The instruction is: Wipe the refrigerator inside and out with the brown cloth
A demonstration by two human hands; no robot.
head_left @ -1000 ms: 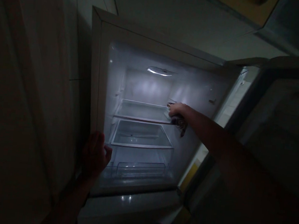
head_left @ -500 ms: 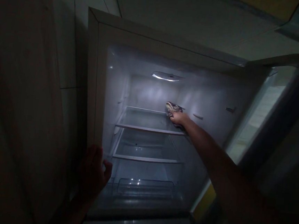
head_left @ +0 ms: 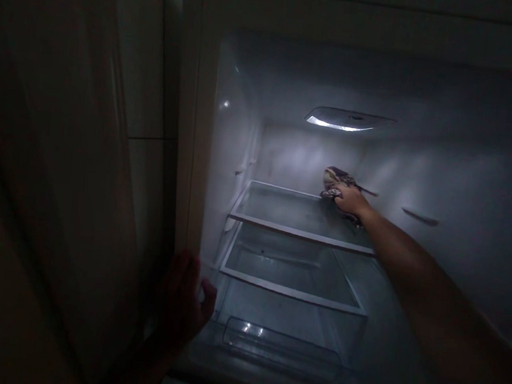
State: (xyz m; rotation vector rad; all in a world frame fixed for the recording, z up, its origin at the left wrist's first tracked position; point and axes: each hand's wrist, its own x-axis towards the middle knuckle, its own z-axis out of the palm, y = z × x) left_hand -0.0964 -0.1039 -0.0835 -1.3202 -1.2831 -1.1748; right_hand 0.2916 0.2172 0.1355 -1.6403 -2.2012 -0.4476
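Inside a refrigerator (head_left: 202, 121), my right hand (head_left: 351, 200) is closed round a bunched, patterned cloth (head_left: 335, 178). The cloth is at the back right, above the upper glass shelf (head_left: 281, 209) and close to the rear wall. Part of it is hidden behind my fingers. Low on the left, my left hand (head_left: 186, 296) grips the refrigerator's front side edge, fingers on the outside and thumb towards the interior. It is in deep shadow.
A lit lamp (head_left: 343, 121) is set in the refrigerator's ceiling. Below are a second glass shelf (head_left: 294, 273) and a clear drawer (head_left: 283, 344). A shelf support (head_left: 419, 217) juts from the right inner wall. Tiled wall (head_left: 144, 86) stands close on the left.
My view has come closer to the refrigerator, so its interior looks larger. The right hand, still holding the cloth, stays near the back right. The left hand keeps its hold on the edge.
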